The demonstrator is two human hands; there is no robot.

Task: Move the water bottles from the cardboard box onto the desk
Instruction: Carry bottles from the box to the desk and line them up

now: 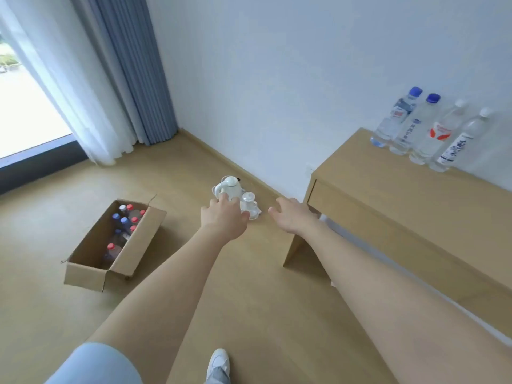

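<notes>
We've got 4 clear plastic bottles (421, 128) lined up against the wall (277, 79) on the pale wood counter (388, 195), 2 blue caps, 2 white; labels too blurry to read. The red and blue capped bottles (126, 221) sit in the open cardboard box (83, 275) on the floor (249, 300). Our left hand (223, 217) and right hand (291, 217) hang mid-air, fingers loosely spread, holding nothing.
</notes>
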